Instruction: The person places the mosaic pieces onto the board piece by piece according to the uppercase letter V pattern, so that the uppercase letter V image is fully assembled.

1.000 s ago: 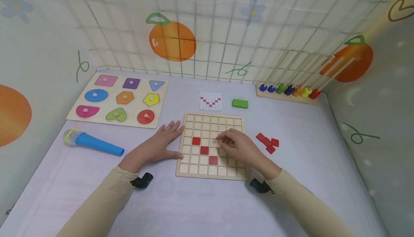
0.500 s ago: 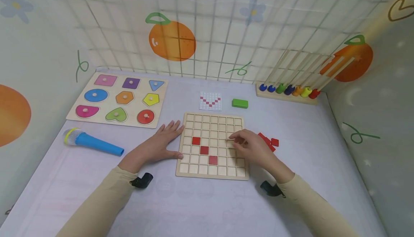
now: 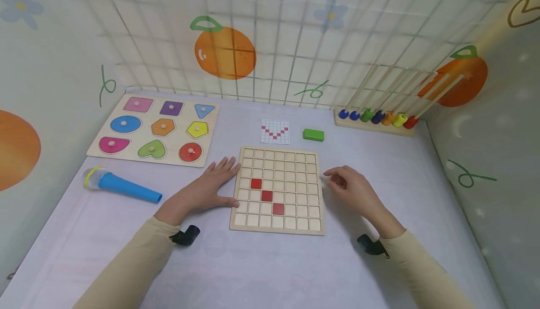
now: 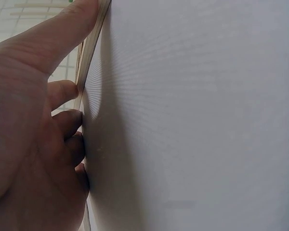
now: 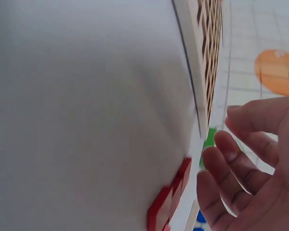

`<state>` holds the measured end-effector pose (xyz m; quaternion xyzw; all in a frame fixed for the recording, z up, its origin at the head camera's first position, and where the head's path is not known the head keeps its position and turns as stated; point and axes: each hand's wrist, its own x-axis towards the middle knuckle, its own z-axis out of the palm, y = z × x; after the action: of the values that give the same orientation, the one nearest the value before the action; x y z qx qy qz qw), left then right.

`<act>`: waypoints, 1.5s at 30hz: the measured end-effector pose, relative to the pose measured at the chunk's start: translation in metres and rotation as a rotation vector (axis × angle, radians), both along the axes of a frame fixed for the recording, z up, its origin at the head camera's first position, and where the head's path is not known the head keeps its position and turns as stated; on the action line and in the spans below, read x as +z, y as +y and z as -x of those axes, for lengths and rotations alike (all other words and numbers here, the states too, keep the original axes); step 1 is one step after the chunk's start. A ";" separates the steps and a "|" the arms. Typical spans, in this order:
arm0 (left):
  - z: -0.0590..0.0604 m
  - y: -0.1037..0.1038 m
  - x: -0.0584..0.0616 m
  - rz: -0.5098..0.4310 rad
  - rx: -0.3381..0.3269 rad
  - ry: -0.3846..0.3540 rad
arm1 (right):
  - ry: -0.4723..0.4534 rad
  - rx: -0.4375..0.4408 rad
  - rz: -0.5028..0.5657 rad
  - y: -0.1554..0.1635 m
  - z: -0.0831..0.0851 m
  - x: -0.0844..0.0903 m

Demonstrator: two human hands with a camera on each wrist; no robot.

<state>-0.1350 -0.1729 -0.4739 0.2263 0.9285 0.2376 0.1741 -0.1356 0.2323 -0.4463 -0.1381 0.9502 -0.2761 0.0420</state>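
Observation:
A wooden grid board lies in the middle of the table in the head view. Three red square tiles, such as the red tile, form a diagonal in its cells. My left hand rests at the board's left edge, its fingers spread and the thumb on the frame. Just off the right edge, my right hand hovers with loosely bent fingers and nothing visible between thumb and forefinger. Several loose red tiles lie below that hand in the right wrist view; in the head view it hides them.
Behind the board lie a pattern card with a red V and a green block. A knobbed shape puzzle is at the back left, with a blue toy microphone in front. A bead counting rack stands back right.
My right hand has moved right, from over the board to beside it, and now covers the loose red tiles. The left hand and the three tiles on the board have stayed in place.

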 end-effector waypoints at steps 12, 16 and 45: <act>-0.001 0.001 0.001 0.006 0.005 -0.006 | -0.054 -0.094 -0.110 0.020 0.009 -0.004; 0.000 0.001 0.000 0.009 0.002 -0.003 | -0.062 -0.123 -0.139 0.023 0.010 -0.006; -0.001 0.001 0.002 0.000 0.007 -0.002 | -0.099 -0.115 -0.161 0.023 0.015 -0.008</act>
<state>-0.1339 -0.1716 -0.4718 0.2226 0.9292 0.2382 0.1741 -0.1511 0.2554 -0.4542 -0.0658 0.9725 -0.2073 0.0837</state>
